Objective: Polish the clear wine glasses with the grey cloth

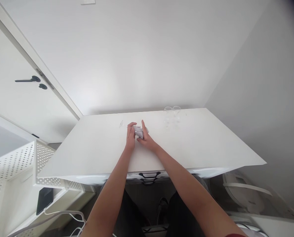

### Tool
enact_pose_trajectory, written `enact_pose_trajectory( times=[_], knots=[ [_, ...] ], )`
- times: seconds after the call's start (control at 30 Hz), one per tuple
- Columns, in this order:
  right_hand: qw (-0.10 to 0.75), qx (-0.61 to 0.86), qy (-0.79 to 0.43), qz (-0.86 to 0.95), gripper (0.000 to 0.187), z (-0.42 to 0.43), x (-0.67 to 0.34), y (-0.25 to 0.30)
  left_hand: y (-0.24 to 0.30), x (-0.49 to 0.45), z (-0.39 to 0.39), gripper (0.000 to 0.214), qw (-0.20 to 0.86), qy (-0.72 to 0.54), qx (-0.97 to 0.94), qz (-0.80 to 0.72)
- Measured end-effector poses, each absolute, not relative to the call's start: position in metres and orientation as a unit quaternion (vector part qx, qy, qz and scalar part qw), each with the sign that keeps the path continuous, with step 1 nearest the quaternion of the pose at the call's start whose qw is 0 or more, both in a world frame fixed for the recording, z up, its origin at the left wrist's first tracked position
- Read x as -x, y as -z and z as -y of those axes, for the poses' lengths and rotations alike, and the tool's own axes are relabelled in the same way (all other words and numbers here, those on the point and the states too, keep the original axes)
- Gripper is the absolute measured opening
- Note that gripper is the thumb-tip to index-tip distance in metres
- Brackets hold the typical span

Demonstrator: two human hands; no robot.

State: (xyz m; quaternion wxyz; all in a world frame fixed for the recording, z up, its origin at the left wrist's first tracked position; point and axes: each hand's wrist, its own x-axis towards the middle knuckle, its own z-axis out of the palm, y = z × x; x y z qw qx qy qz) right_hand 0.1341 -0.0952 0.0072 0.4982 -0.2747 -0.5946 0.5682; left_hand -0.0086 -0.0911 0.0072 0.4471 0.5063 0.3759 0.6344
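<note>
My left hand (130, 135) is closed around a clear stemmed glass, and the glass's round foot (121, 124) sticks out to the left of my fingers. The glass lies on its side in my hands, its bowl mostly hidden by my fingers and a pale white-grey cloth (139, 131). From the right, my right hand (147, 140) presses on the cloth, thumb and fingers around it. Two more clear stemmed glasses stand upright side by side farther right, a left one (168, 116) and a right one (176, 114).
A white cabinet top (92, 148) lies under my hands, with black drawer handles (149, 174) at its front. Behind it rises a white wall. At left are a door handle (28, 80), a perforated white shelf (44, 158) and a dark phone (45, 199) with cables.
</note>
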Motion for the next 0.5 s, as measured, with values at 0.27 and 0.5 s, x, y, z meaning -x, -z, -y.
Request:
enact_pose_trajectory(
  times=[0.27, 0.5],
  knots=[
    [0.52, 0.271, -0.618, 0.524, 0.096, 0.083, -0.14, -0.006, -0.008, 0.002, 0.091, 0.048, 0.416, -0.648, -0.51, -0.384],
    [0.573, 0.245, -0.687, 0.374, 0.1, 0.076, -0.142, -0.005, -0.01, 0.003, 0.092, 0.048, 0.438, -0.617, -0.559, -0.341]
  ],
)
